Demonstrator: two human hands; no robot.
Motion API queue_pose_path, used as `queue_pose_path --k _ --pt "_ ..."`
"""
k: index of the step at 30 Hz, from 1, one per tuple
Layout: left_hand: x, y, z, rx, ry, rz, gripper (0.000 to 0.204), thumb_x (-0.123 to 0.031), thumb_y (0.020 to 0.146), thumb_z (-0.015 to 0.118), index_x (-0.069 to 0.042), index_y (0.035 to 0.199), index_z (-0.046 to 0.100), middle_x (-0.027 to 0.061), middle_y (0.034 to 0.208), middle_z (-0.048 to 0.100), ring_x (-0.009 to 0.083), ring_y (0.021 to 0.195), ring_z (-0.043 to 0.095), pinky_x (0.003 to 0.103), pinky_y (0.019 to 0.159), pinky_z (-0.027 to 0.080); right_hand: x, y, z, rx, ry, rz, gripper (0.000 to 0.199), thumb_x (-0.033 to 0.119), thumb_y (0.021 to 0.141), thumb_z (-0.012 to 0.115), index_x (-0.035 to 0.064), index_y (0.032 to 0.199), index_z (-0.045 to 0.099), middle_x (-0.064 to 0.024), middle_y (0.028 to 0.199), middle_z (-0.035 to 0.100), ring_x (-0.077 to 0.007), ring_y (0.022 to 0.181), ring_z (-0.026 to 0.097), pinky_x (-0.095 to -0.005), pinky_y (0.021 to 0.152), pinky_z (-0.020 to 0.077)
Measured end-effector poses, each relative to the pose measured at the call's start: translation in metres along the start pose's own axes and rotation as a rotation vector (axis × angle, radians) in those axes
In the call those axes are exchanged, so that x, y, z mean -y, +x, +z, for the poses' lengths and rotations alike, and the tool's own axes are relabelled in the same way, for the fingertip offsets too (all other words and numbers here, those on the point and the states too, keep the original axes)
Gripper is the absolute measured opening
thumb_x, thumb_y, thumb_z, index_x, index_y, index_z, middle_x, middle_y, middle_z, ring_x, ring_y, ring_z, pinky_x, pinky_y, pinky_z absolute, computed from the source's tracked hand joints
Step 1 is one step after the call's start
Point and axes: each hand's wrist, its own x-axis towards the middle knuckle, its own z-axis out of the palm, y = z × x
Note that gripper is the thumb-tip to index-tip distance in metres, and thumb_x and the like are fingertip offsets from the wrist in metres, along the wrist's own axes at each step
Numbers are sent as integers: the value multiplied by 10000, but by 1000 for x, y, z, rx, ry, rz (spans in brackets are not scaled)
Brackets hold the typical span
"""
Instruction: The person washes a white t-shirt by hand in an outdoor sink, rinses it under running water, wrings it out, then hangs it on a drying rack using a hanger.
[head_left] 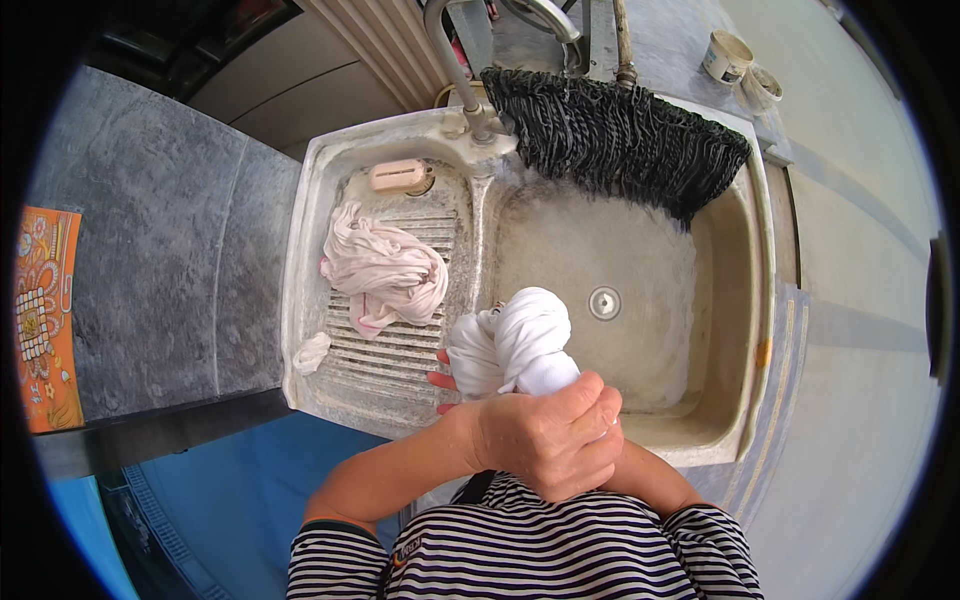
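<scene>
A bunched, twisted white cloth is held over the near part of the sink, beside the divider. My left hand is closed around its near right end. My forearms cross, the right one passing beneath the left. Fingertips of my right hand show at the cloth's left side, holding it from below; the rest of that hand is hidden. On the ribbed drainboard lies a heap of pale pink wet cloth, with a small white cloth at its near left corner.
A pale pink oblong block sits at the sink's far left, near the faucet. Black stringy mop strands drape over the far edge into the right basin. Two small tubs stand far right. An orange printed sheet lies left.
</scene>
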Motion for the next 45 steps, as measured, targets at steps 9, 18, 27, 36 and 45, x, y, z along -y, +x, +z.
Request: queue_pose_path --k 9,18,27,36,45 --pt "-8 0 -24 -435 -240 -509 338 49 713 779 -101 702 477 27 765 604 269 785 679 393 649 544 44 9 4 247 -66 -327 828 590 831 600 77 1452 406 -138 1436 494 -363 1301 495 -566 1107 367" --pt "8 -14 -8 -1043 -626 -1053 406 42 821 739 -119 719 380 34 775 502 231 760 599 394 716 518 64 6 23 -93 -223 -543 456 364 881 665 81 1221 554 -78 1174 638 -226 1109 606 -400 1019 469" --pt "33 -12 9 -1410 -1652 -1401 483 -548 1031 387 -189 710 436 97 760 598 248 688 593 390 624 522 58 -38 84 -108 -1545 -1259 385 190 709 805 68 979 558 -92 966 547 -154 836 506 -296 712 417" --pt "65 35 35 -575 -1750 -1843 476 -364 1049 412 -175 614 378 64 595 536 214 559 590 349 562 499 42 -60 80 197 -2041 -1833 161 200 702 681 114 790 577 -57 856 576 -215 735 558 -320 604 386" --pt "95 25 114 223 -1443 -1862 463 -331 1023 517 -109 628 422 12 579 470 156 546 606 274 501 445 81 -62 6 363 -2360 -1776 152 235 753 601 103 761 527 -47 835 548 -199 711 523 -323 594 361"
